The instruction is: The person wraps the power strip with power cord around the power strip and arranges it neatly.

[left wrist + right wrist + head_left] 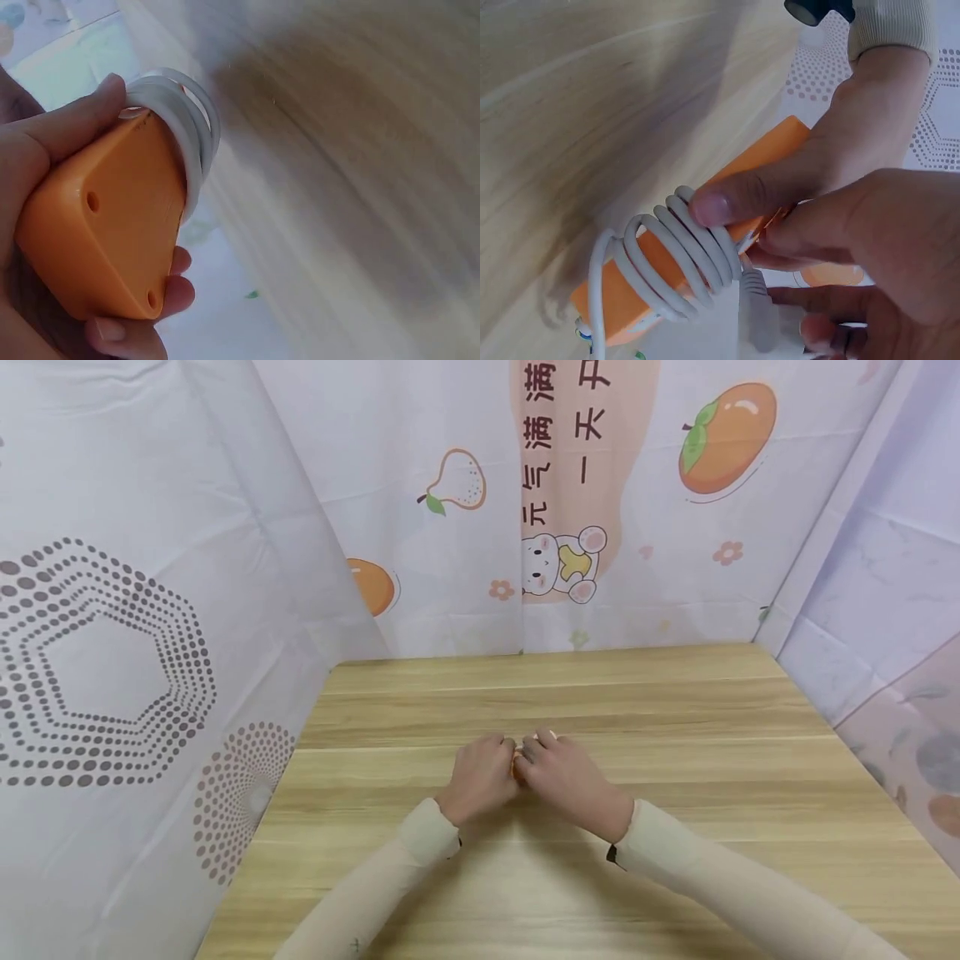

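Over the middle of the table, my left hand (pixel 483 777) and right hand (pixel 573 781) meet around an orange power strip (pixel 127 225). The strip is a wedge-edged orange block with small round holes in the face seen in the left wrist view. My left hand grips it at one end, thumb pressing near a white cord (pixel 671 259). That cord winds several times round the strip. In the right wrist view, a white plug (pixel 761 322) hangs at the cord's end, and my right hand's fingers hold it. From the head view the strip is mostly hidden behind the hands.
A wood-grain table (pixel 675 727) lies beneath both hands. White printed curtains (pixel 442 577) hang along its back and sides. Pale sleeves (pixel 697 860) cover both forearms, with a dark band showing at the cuffs.
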A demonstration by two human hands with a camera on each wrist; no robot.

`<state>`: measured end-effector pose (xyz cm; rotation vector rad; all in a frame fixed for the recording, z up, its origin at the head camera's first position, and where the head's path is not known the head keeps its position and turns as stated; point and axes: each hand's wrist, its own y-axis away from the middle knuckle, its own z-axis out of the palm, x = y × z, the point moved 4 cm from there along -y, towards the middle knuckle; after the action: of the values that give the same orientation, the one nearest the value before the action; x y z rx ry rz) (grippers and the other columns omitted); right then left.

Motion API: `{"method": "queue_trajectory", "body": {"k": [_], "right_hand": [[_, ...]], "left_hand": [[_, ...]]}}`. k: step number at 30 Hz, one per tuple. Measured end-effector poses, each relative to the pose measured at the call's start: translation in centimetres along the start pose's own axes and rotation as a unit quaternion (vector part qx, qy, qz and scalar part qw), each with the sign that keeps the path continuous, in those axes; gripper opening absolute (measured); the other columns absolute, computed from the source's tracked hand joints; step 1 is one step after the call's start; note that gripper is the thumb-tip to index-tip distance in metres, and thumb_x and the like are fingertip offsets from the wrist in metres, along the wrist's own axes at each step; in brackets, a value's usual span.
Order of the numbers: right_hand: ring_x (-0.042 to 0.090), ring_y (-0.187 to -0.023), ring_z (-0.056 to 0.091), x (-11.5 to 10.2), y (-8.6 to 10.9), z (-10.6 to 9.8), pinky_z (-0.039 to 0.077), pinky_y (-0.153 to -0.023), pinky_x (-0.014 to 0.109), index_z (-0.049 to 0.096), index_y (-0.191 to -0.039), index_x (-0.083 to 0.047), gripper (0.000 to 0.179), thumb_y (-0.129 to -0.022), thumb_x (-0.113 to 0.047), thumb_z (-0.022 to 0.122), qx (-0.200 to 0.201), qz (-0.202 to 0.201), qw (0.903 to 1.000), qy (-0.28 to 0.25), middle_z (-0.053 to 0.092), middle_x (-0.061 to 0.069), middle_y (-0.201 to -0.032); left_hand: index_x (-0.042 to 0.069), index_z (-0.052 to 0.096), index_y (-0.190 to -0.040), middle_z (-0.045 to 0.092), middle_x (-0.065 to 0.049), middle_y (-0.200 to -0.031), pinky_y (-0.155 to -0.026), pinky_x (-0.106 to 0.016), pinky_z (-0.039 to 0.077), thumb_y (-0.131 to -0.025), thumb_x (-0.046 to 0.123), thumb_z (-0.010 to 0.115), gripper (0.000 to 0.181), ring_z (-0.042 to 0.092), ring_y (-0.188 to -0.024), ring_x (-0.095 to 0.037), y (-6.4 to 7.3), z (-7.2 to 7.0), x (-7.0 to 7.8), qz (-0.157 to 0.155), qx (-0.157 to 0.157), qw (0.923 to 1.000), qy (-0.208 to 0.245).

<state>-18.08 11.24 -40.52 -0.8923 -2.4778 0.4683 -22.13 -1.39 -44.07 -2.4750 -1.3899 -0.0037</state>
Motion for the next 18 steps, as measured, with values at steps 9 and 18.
{"method": "queue_trajectory", "body": {"k": [9, 18], "right_hand": [[0.023, -0.089, 0.063, 1.4, 0.9, 0.3, 0.056, -0.072, 0.035, 0.076, -0.095, -0.013, 0.003, -0.092, -0.013, 0.076, -0.006, 0.044, 0.9871, -0.154, 0.071, 0.003, -0.099], [0.024, -0.090, 0.067, 5.2, 3.5, 2.0, 0.057, -0.070, 0.038, 0.078, -0.096, -0.011, 0.008, -0.089, -0.008, 0.076, -0.025, 0.148, 0.9737, -0.171, 0.073, 0.005, -0.099]], "left_hand": [[0.017, 0.070, -0.081, 0.053, 0.012, -0.066, -0.051, -0.025, 0.035, -0.080, 0.047, 0.085, 0.034, 0.045, -0.058, -0.006, -0.2, 0.7, -1.9, -0.060, -0.072, 0.9781, 0.186], [0.021, 0.069, -0.080, 0.057, 0.012, -0.069, -0.057, -0.026, 0.040, -0.079, 0.060, 0.081, 0.040, 0.048, -0.063, -0.007, -0.3, 2.2, -3.8, -0.083, -0.157, 0.9482, 0.263]]}}
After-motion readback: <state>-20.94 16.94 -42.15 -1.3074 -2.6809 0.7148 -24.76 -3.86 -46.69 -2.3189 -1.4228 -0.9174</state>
